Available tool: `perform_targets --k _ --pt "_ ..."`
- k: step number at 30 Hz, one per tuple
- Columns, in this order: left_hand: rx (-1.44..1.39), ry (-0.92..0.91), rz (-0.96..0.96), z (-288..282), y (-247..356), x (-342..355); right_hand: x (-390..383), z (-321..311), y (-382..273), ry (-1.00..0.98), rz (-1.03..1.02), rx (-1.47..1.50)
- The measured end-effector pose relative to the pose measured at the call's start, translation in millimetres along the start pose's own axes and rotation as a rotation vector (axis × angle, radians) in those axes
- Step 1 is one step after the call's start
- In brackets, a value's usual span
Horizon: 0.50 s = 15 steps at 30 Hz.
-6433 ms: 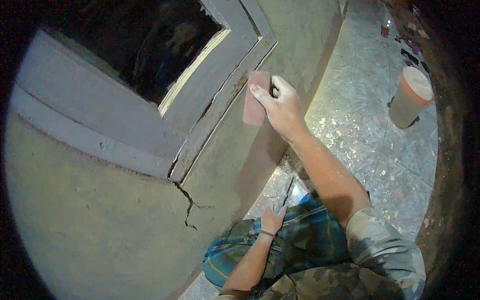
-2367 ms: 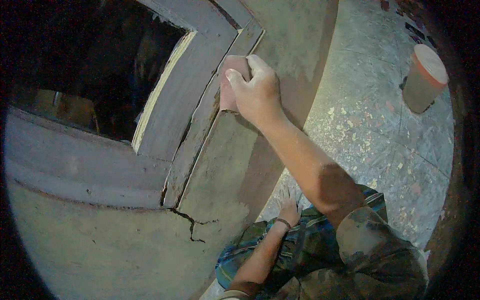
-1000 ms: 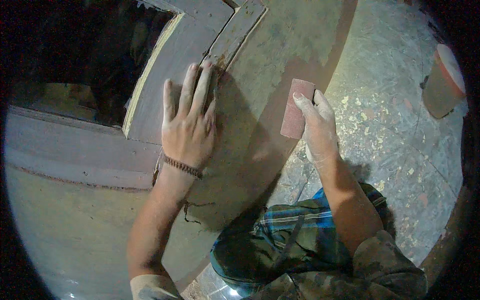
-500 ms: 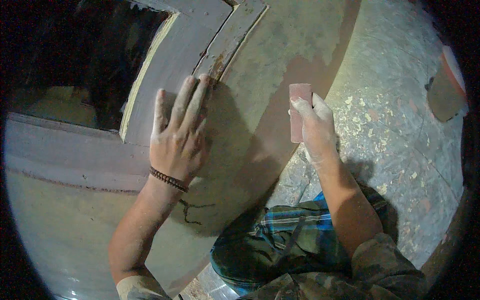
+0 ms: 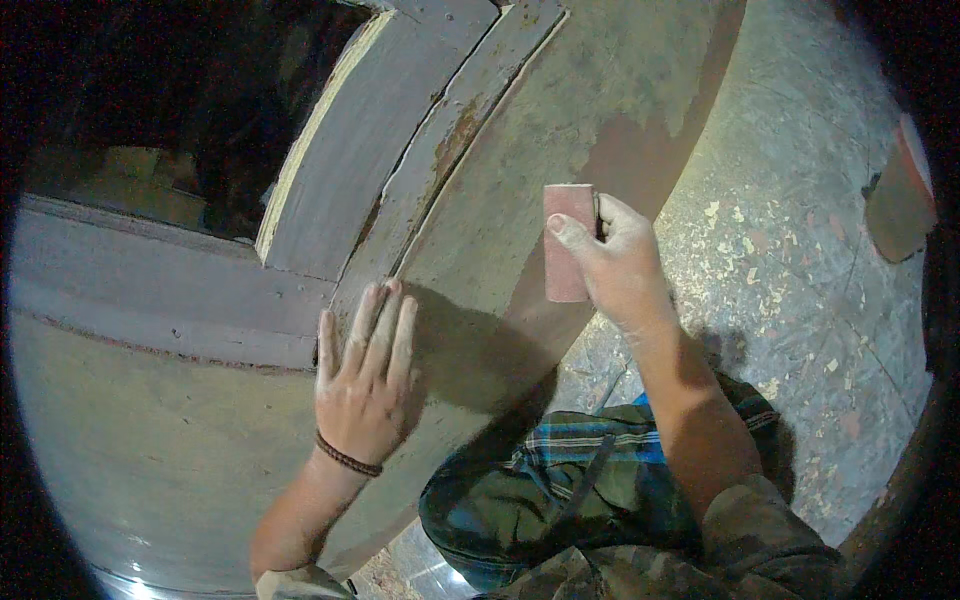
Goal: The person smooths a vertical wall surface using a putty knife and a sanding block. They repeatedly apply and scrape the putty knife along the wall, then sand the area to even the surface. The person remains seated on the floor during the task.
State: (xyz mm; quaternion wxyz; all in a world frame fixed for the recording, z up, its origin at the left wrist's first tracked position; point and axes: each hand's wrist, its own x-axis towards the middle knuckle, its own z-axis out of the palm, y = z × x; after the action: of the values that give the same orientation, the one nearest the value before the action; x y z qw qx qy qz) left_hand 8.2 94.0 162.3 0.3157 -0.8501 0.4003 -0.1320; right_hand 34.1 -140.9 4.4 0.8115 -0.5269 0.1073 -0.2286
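Observation:
My left hand (image 5: 368, 385) lies open on the lower end of the grey wooden strip (image 5: 430, 170) beside the window frame (image 5: 350, 140), its dusty fingers stretched toward the top of the view. A bracelet circles that wrist. My right hand (image 5: 628, 262) grips a pink rectangular sanding sheet or block (image 5: 566, 272); which of the two, I cannot tell. It is raised in front of the greenish-grey wall (image 5: 530, 110), right of the strip, with the thumb on the pink face. The strip has cracks along it and rusty-brown worn patches.
The dark window opening (image 5: 180, 90) fills the upper left. A speckled grey floor (image 5: 810, 330) runs down the right, with pale flakes. A tall container (image 5: 890, 215) with a red band stands near its right edge. My plaid-clad legs (image 5: 590, 480) are at the bottom.
My left hand came up from my lap onto the frame, then slid down along it. My right hand left the strip, moving right and down, still holding the pink piece.

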Motion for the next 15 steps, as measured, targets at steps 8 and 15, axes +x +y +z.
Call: perform_targets --k 8,15 --pt "-0.884 0.021 -0.039 87 122 -9 38 55 -32 0.111 -0.32 -0.244" --pt "-1.167 -0.314 -0.05 238 237 14 54 79 -38 0.238 -0.398 -0.18"
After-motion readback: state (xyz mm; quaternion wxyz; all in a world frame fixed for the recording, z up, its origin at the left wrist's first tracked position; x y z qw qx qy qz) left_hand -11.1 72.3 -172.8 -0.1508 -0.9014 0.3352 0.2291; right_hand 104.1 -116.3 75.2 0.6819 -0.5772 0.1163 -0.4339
